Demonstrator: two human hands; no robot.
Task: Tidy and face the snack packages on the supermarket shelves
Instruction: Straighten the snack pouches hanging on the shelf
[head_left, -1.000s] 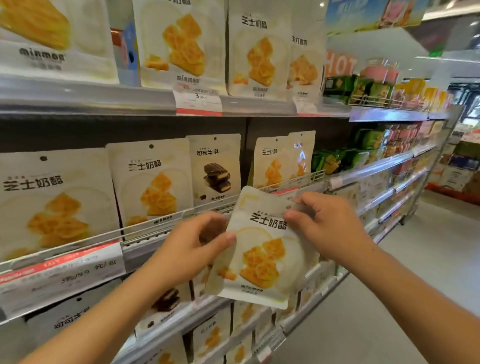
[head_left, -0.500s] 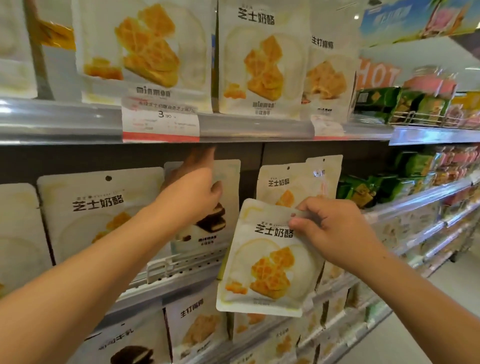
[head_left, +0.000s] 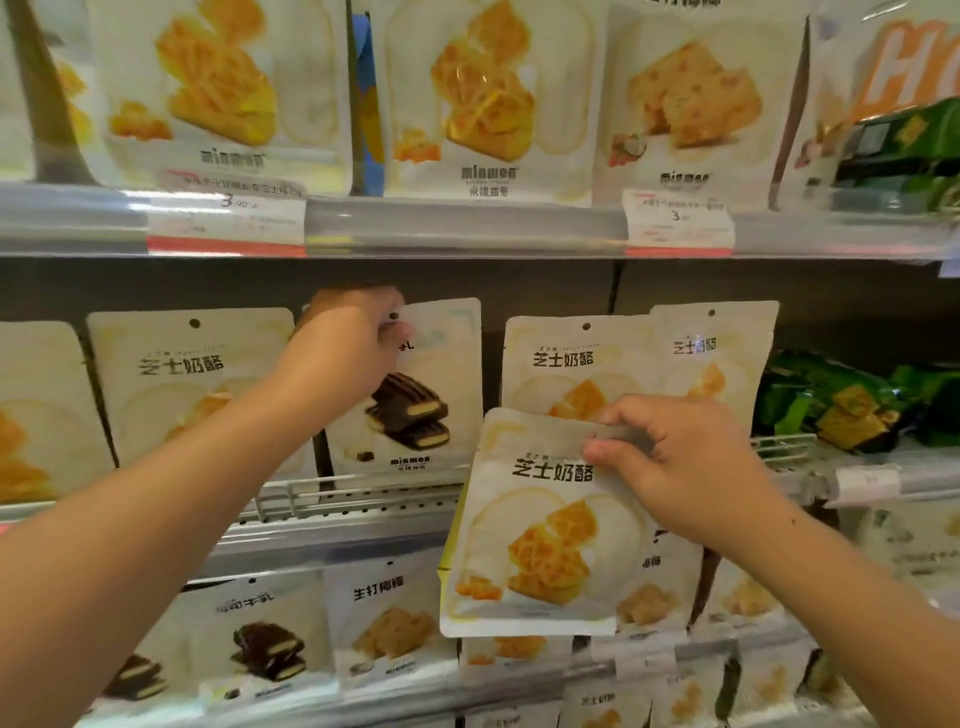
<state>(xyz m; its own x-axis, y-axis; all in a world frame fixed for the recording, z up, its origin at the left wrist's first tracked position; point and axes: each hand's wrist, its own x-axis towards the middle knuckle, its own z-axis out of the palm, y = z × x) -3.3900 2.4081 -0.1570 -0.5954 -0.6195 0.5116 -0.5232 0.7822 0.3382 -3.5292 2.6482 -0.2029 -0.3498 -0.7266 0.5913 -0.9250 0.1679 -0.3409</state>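
Observation:
My right hand (head_left: 680, 467) pinches the top edge of a cream cheese-biscuit pouch (head_left: 545, 540), which hangs tilted in front of the middle shelf rail. My left hand (head_left: 348, 348) reaches up and grips the top of a chocolate-biscuit pouch (head_left: 415, 405) standing on the middle shelf. Right of it stand two more cheese-biscuit pouches (head_left: 576, 364), one overlapping the other (head_left: 717, 358). Another cheese pouch (head_left: 182, 384) stands to the left, partly behind my left forearm.
A wire fence and metal rail (head_left: 353, 499) run along the middle shelf front. The top shelf (head_left: 467, 228) carries larger cream pouches and price tags. Green packs (head_left: 852, 410) lie at the right. The lower shelf holds chocolate and coconut pouches (head_left: 384, 623).
My left hand let go of the held pouch, rose to the middle shelf and took hold of the chocolate pouch's top. The view moved closer and upward. My right hand keeps the pouch.

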